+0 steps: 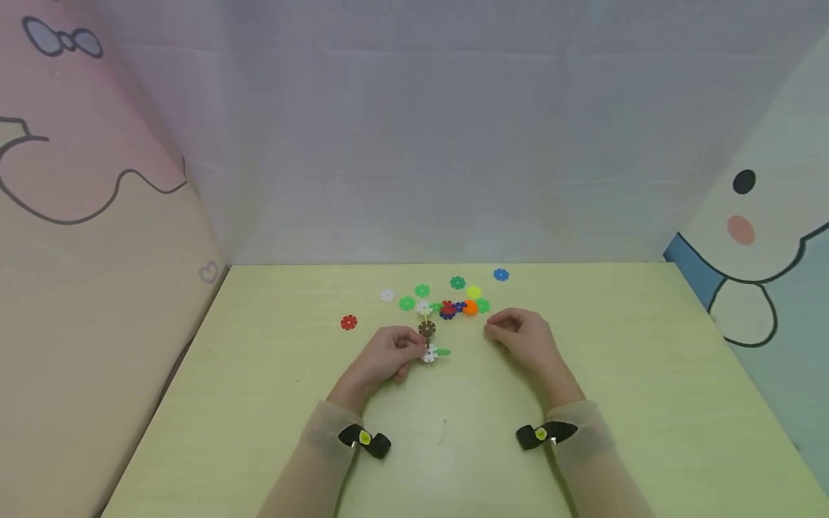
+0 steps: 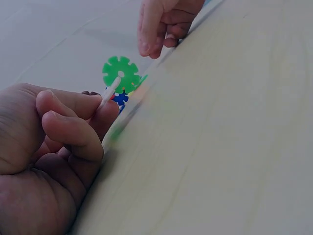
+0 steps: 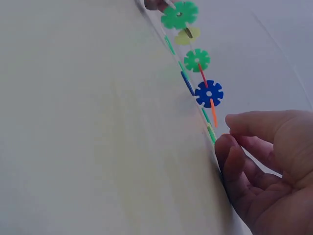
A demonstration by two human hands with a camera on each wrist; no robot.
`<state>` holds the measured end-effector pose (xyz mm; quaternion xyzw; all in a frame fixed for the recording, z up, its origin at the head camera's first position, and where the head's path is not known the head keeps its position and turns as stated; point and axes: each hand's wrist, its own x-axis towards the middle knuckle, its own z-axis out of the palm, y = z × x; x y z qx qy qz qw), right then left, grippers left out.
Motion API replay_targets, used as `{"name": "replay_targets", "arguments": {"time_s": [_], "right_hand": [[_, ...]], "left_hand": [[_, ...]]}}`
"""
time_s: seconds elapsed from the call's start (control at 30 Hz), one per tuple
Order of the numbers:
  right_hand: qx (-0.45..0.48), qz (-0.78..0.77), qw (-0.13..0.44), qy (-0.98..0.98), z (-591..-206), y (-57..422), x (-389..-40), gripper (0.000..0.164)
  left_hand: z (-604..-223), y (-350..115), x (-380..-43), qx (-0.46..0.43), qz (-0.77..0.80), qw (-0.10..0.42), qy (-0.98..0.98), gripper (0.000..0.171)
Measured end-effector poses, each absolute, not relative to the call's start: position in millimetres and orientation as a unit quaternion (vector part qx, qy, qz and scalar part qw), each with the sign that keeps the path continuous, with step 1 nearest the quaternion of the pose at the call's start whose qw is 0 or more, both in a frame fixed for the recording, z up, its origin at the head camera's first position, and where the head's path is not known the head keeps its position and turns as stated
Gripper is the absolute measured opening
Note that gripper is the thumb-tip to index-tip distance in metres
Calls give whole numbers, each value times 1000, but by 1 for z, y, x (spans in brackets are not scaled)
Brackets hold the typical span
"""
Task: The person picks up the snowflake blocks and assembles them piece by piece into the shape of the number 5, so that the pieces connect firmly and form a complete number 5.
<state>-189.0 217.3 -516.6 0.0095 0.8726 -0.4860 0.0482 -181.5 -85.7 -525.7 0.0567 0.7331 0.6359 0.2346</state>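
My left hand (image 1: 387, 352) pinches a white notched disc (image 1: 430, 354) between thumb and fingertips. A green disc (image 2: 121, 74) is slotted into that white disc and faces the left wrist view. Beyond it a brown disc (image 1: 427, 329), another white disc (image 1: 424, 308), a red disc (image 1: 447, 308) and an orange disc (image 1: 470, 308) appear as a joined chain, though some joints are hidden. In the right wrist view a blue disc (image 3: 209, 93) stands upright between red and orange ones. My right hand (image 1: 526, 338) hovers right of the orange end, apart from it, fingers loosely bent, holding nothing visible.
Loose discs lie on the pale table (image 1: 259, 432): red (image 1: 348, 322) at left, white (image 1: 387, 296), green (image 1: 406, 303), yellow (image 1: 474, 293) and blue (image 1: 501, 275) farther back. A pale curtain (image 1: 401, 144) hangs behind, with printed panels on both sides.
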Motion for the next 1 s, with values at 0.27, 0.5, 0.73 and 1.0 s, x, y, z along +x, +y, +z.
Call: {"name": "replay_targets", "arguments": {"time_s": [0.27, 0.5, 0.73, 1.0], "right_hand": [[-14, -435, 53, 899, -514, 227, -220, 46], [-50, -379, 63, 922, -510, 225, -235, 41], [-23, -388, 94, 917, -503, 229, -230, 31], [-23, -443, 143, 885, -495, 236, -206, 22]], "left_hand": [[-529, -84, -183, 44, 630, 235, 739, 14], [-529, -82, -185, 42, 630, 236, 739, 13], [-527, -80, -185, 48, 622, 242, 743, 13], [-527, -79, -187, 56, 620, 245, 743, 13]]}}
